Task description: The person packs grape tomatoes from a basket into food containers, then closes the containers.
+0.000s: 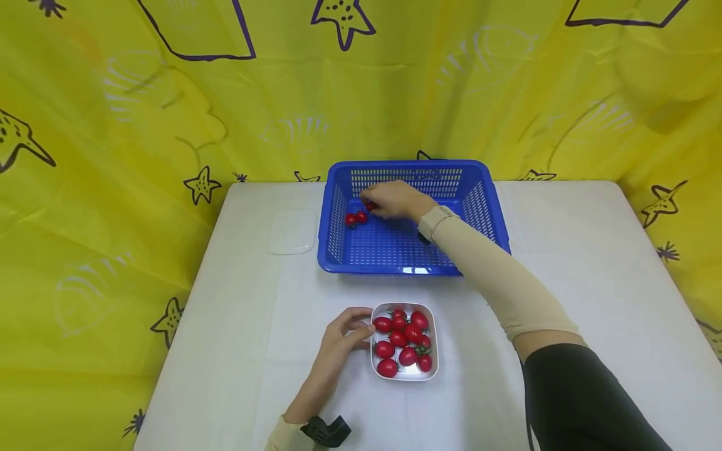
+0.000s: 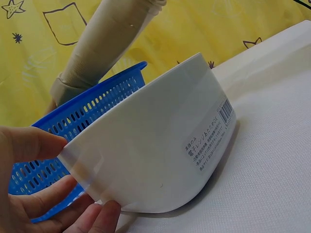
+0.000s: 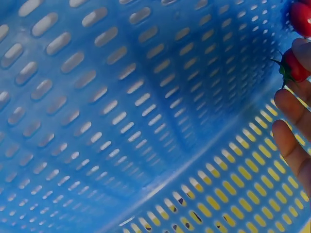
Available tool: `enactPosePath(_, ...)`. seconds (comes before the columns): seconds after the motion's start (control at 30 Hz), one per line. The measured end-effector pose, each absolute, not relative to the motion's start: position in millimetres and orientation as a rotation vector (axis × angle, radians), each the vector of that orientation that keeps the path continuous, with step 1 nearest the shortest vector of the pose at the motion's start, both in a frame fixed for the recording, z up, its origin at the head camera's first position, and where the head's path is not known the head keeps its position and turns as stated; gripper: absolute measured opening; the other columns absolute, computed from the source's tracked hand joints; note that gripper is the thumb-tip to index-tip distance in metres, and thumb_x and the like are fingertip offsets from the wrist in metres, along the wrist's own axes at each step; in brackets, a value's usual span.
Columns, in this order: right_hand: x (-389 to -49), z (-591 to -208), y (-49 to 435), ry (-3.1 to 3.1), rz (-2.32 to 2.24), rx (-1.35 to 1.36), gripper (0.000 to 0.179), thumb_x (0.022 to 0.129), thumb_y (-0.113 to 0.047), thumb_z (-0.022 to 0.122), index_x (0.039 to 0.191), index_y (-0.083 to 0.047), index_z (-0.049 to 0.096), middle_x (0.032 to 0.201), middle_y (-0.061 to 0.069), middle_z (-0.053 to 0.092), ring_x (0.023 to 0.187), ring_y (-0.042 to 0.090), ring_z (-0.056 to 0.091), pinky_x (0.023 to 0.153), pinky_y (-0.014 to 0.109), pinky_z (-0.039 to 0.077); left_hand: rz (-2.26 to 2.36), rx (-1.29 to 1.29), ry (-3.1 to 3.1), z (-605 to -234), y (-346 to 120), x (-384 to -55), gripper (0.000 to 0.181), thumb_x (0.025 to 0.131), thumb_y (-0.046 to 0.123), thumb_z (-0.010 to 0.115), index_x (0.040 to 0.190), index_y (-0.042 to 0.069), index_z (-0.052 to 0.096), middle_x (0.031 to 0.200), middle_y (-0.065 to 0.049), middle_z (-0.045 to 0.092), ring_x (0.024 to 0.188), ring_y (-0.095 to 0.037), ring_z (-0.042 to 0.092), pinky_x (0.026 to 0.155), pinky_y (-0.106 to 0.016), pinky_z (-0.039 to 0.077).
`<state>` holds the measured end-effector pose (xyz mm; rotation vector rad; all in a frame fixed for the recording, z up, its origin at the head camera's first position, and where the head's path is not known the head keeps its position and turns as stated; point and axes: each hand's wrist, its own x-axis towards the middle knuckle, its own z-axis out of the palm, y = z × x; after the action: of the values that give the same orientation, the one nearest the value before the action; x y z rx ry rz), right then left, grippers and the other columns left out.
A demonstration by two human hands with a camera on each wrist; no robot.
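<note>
Inside the blue plastic basket (image 1: pixel 389 254), toward its far left corner, the right hand (image 1: pixel 395 199) is pinching a cherry tomato (image 3: pixel 295 72) between its fingers — two loose tomatoes (image 1: pixel 351 219) are lying on the basket floor near it. Just in front of the basket, on the white worktop (image 1: pixel 575 263), sits a white square container (image 2: pixel 136 160) with a bunch of tomatoes (image 1: pixel 413 333) in it. Left hand's (image 1: pixel 337 338) there too, fingers loosely spread and touching the container's side — and a clear lid (image 1: pixel 293 233) lies flat left of the basket.
</note>
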<state>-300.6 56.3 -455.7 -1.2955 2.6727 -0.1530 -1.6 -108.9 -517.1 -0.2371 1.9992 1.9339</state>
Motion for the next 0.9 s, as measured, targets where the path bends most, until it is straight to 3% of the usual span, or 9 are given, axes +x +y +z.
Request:
enactPosePath(0.33,-288,-434,65,2.658,-0.119,-1.427,0.019,0.098,-0.015,0.069,0.116,-0.009,0.067,0.105,0.009,0.074,0.098,0.028,0.07,0.088,0.043,0.062,1.917,-0.229,2.016,-518,-109,-1,0.042,0.097,0.028,0.067,0.134,0.008,0.065,0.115,-0.014,0.069,0.102,-0.018,0.065,0.089,-0.032,0.064)
enactPosePath(0.57,-262,-403,72,2.634,0.092,-1.575,0.008,0.1,-0.011,0.065,0.107,-0.011,0.068,0.102,0.008,0.072,0.096,0.028,0.068,0.086,0.043,0.061,1.92,-0.216,2.02,-517,-108,-2,0.043,0.097,0.028,0.067,0.135,0.007,0.064,0.114,-0.014,0.07,0.101,-0.017,0.065,0.088,-0.033,0.064)
enactPosePath(0.9,-216,-373,88,2.575,0.085,-1.706,0.021,0.097,-0.022,0.074,0.116,-0.013,0.07,0.106,0.006,0.075,0.098,0.025,0.067,0.09,0.037,0.061,1.929,-0.234,2.001,-517,-109,-2,0.044,0.096,0.027,0.068,0.134,0.006,0.064,0.113,-0.014,0.069,0.101,-0.016,0.064,0.087,-0.032,0.063)
